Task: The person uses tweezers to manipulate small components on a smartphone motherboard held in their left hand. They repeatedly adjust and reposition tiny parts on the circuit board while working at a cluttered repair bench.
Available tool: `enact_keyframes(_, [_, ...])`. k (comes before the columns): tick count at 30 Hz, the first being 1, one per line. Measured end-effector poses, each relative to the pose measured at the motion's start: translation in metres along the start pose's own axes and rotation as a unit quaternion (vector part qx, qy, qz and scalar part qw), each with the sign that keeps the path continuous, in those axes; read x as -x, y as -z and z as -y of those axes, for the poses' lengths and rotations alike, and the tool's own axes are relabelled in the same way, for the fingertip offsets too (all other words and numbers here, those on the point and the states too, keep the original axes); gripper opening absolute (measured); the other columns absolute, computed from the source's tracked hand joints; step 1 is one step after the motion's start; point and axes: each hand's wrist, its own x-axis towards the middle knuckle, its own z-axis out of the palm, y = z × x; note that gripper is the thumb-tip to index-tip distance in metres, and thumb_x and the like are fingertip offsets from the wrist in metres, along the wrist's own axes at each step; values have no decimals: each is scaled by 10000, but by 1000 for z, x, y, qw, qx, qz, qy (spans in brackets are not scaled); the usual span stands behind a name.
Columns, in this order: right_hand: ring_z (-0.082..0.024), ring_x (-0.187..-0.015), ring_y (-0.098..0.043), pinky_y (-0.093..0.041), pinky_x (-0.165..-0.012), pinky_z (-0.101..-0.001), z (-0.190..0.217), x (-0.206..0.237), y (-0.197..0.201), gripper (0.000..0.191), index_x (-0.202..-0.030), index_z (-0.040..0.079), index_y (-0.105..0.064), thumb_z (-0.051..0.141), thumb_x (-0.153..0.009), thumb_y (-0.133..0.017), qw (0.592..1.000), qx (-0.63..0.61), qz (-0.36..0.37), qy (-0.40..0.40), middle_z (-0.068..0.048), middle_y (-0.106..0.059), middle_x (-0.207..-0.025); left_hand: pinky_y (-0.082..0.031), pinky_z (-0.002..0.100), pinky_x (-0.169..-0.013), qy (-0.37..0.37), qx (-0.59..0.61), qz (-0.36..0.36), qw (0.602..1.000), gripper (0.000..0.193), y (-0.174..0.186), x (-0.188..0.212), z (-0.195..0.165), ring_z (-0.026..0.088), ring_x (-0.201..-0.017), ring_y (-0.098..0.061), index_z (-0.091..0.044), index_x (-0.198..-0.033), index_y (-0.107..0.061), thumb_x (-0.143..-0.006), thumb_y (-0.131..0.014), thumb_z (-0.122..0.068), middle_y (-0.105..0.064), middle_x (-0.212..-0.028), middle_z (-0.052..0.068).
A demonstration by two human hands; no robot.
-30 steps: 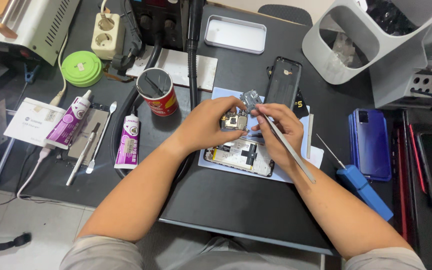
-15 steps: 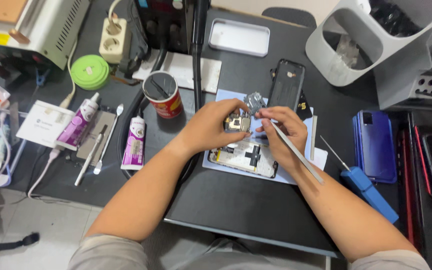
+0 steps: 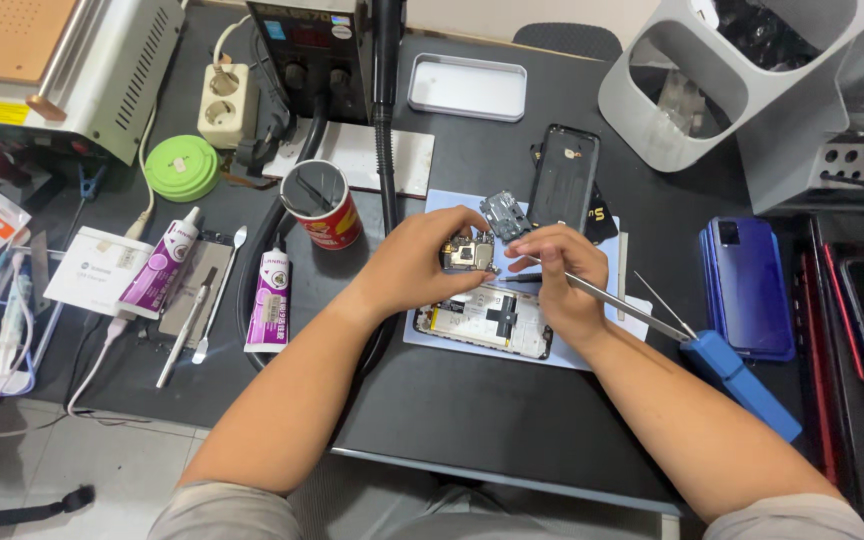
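The left hand (image 3: 422,262) gripped a small circuit board (image 3: 468,253) between thumb and fingers, lifted a little above the opened phone (image 3: 485,322). The right hand (image 3: 557,275) met it from three o'clock, fingers closed around metal tweezers (image 3: 620,303) whose tips pointed at the board; whether the tips actually touched it was hard to judge, as the fingers hid them. The two hands sat close together, nearly touching across the board.

The opened phone lay flat on a pale blue mat (image 3: 592,355), just at six o'clock from the hands. A grey metal shield piece (image 3: 504,213) lay at twelve o'clock from the board, and a black phone back cover (image 3: 563,178) stood just beyond it toward one o'clock. A blue-handled tool (image 3: 740,384) rested at four o'clock from the right hand, with a blue phone (image 3: 747,285) near it at three o'clock. At nine o'clock from the left hand stood a red cup (image 3: 321,204), with a purple glue tube (image 3: 271,298) lying below it.
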Motion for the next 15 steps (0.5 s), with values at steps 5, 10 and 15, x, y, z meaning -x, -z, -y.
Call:
enact_keyframes(5, [-209, -1006, -723, -650, -809, -335, -1, -3, -3, 342, -1072, -18, -624, 312, -1119, -544, 1000, -12, -7, -19, -135, -673, -1059, -547, 389, -804, 17, 10, 5, 1000, 452, 3, 0, 1, 319, -935, -712, -48, -1128, -652, -788, -847, -274, -720, -982, 130])
enact_keyframes(10, [-214, -991, -735, -653, -816, -349, -1, -9, -1, 312, -1070, -13, -622, 289, -1113, -554, 999, -16, -16, -27, -138, -692, -1042, -540, 405, -761, 9, -15, 5, 1000, 460, 8, -9, -4, 350, -894, -702, -52, -1117, -662, -760, -854, -270, -716, -937, 142])
enact_keyframes(15, [-215, -939, -743, -645, -835, -353, -7, -7, 0, 328, -1066, -19, -615, 298, -1118, -547, 999, -22, -29, -36, -147, -715, -1033, -548, 400, -757, 21, 4, 18, 1000, 434, 10, -9, -4, 336, -889, -714, -60, -1108, -660, -774, -840, -270, -724, -934, 133])
